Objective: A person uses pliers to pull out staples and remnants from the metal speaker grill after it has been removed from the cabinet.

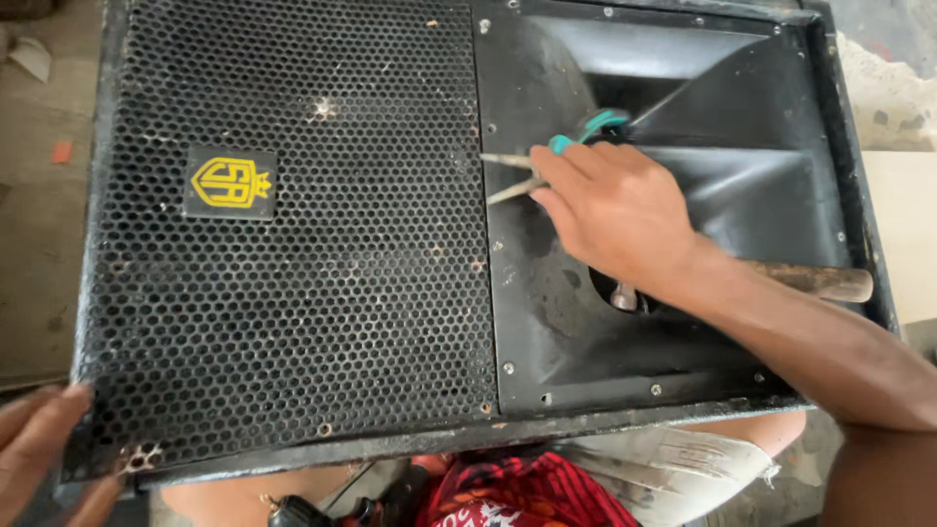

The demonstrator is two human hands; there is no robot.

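Centrally, a pair of metal pliers with teal-sleeved handles [547, 164] lies in the right hand [615, 210], its two pointed grey tips parted and aimed at the seam where the perforated black metal grille [293, 293] meets the moulded black plastic horn [722, 185] of a large black speaker cabinet [468, 444]. The fingers [571, 161] of that hand are curled and pressed together over the handles, so that only the teal ends show beyond them, one rising toward the horn's throat. The pliers sit just to the horn side of the grille's edge, about midway along that edge. A yellow shield-shaped badge on a black square plate [231, 182] is fixed to the grille, well apart from the pliers on the far side of the mesh. Just below the right wrist, within the horn, a small rounded metal part [623, 297] shows; a brown rusty rod [820, 282] lies across the horn's flank beside the forearm. At the grille's near corner, the left hand [39, 444] touches the cabinet rim, fingers loosely bent, holding nothing. Beneath the cabinet's near edge, red patterned cloth [532, 493] is visible.
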